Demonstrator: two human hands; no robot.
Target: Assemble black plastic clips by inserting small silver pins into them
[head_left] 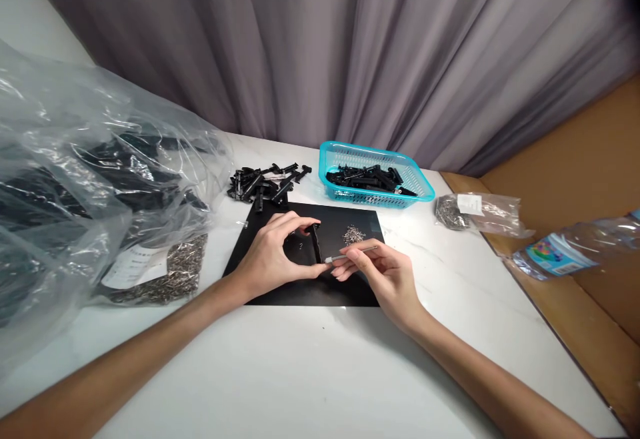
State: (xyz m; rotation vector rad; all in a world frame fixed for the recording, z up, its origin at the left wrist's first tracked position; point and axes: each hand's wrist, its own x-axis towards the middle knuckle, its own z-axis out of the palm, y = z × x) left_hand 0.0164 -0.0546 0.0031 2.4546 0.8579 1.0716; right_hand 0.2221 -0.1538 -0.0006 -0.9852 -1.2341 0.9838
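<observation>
My left hand (273,254) grips a slim black plastic part (317,244) by its two ends, between thumb and fingers, above a black mat (300,292). In my right hand (385,271) is a thin, silvery pen-like tool (345,256), pinched between thumb and fingers. Its pale tip points left and meets or nearly meets the lower end of the black part; contact is hard to tell. Behind the right hand, a small heap of tiny metal pieces (354,234) lies on the mat. A few loose ones (301,246) show inside the curve of my left hand.
More black plastic parts (267,184) are piled behind the mat, and others fill a blue basket (425,189). Large clear bags (100,159) and a bag of metal pieces (183,269) stand left. At right are another small bag (470,212), a plastic bottle (565,249) and cardboard (575,152).
</observation>
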